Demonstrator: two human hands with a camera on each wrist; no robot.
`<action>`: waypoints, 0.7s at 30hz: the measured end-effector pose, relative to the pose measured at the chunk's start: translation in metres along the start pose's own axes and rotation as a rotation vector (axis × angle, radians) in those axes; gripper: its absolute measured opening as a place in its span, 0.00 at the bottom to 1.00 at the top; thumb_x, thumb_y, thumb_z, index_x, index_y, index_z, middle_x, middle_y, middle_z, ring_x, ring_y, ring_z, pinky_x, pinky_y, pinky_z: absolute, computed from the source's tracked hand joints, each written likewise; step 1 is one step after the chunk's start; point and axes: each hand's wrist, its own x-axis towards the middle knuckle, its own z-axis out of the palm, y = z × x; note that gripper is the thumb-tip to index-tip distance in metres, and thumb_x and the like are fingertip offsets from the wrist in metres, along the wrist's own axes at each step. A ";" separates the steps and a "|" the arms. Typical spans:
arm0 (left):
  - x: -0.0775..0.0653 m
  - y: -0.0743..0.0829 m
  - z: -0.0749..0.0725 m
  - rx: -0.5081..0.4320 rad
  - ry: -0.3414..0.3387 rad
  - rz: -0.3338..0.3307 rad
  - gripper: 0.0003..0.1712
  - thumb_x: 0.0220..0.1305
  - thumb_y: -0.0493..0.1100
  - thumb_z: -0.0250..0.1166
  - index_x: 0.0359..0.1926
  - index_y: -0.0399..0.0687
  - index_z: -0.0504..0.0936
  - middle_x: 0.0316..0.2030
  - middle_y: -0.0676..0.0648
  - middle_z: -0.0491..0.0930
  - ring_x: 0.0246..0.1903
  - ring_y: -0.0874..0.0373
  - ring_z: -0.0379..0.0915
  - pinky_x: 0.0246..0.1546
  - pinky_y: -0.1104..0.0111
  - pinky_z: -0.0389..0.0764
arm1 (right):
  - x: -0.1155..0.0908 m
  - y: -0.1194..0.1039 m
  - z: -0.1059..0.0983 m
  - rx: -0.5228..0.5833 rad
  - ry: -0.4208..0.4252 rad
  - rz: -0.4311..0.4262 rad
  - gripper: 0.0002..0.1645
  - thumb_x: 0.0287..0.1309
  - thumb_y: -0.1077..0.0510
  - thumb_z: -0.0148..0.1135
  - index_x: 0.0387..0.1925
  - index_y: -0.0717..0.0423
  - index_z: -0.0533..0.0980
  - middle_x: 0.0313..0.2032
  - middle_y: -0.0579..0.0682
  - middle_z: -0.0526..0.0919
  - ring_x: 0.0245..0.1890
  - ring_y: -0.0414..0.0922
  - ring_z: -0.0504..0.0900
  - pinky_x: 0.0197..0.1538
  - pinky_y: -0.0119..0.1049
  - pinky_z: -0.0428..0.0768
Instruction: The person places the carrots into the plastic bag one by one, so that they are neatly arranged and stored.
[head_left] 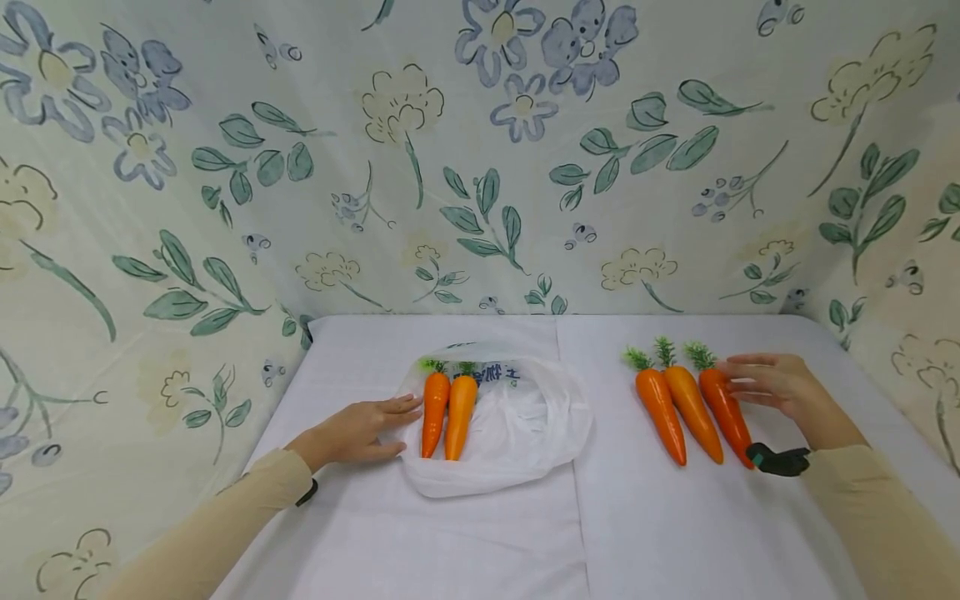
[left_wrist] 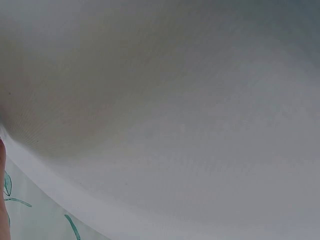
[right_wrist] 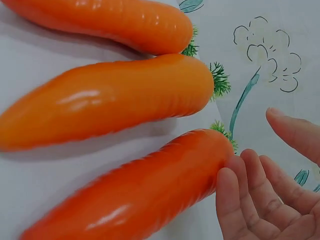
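A white plastic bag [head_left: 517,429] lies on the table with two carrots with green tops, one red-orange [head_left: 435,412] and one lighter orange [head_left: 461,417], inside its mouth. My left hand [head_left: 367,429] rests at the bag's left edge with its fingers extended. On the right, three more carrots lie side by side: the left one [head_left: 662,417], the lighter middle one [head_left: 693,414] and the red-orange right one [head_left: 726,414]. Beside this last carrot is my right hand [head_left: 780,387], its fingertips at the carrot's upper end in the right wrist view, thumb held apart. The left wrist view shows mostly white cloth.
White cloth [head_left: 510,550] covers the table, with a seam running front to back near the middle. Floral fabric [head_left: 450,167] hangs behind the table and along both sides. A dark band [head_left: 780,460] is on my right wrist.
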 end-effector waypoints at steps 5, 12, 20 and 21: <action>0.000 0.000 0.000 -0.001 -0.012 -0.012 0.34 0.71 0.57 0.59 0.72 0.47 0.69 0.73 0.47 0.62 0.70 0.51 0.61 0.63 0.56 0.71 | 0.002 0.006 -0.002 -0.011 0.017 0.025 0.48 0.64 0.46 0.66 0.68 0.76 0.58 0.30 0.35 0.77 0.33 0.38 0.83 0.42 0.38 0.86; 0.000 0.001 0.001 0.001 -0.001 -0.013 0.34 0.70 0.56 0.60 0.72 0.47 0.69 0.72 0.47 0.63 0.70 0.50 0.62 0.62 0.56 0.72 | 0.005 0.013 0.000 -0.040 0.072 0.071 0.47 0.60 0.44 0.69 0.65 0.74 0.63 0.38 0.46 0.79 0.36 0.45 0.81 0.40 0.37 0.86; 0.001 0.001 0.002 -0.010 -0.005 -0.023 0.34 0.71 0.56 0.60 0.72 0.48 0.68 0.73 0.47 0.62 0.70 0.51 0.61 0.63 0.57 0.71 | 0.008 0.019 0.003 -0.052 0.094 0.086 0.49 0.56 0.41 0.71 0.64 0.74 0.64 0.43 0.54 0.78 0.45 0.55 0.77 0.38 0.36 0.85; 0.001 0.001 0.002 -0.011 -0.007 -0.025 0.34 0.71 0.56 0.59 0.72 0.48 0.68 0.73 0.47 0.62 0.70 0.51 0.61 0.63 0.57 0.71 | 0.008 0.020 0.004 -0.052 0.099 0.090 0.50 0.56 0.41 0.71 0.64 0.74 0.64 0.42 0.54 0.78 0.44 0.55 0.77 0.37 0.36 0.85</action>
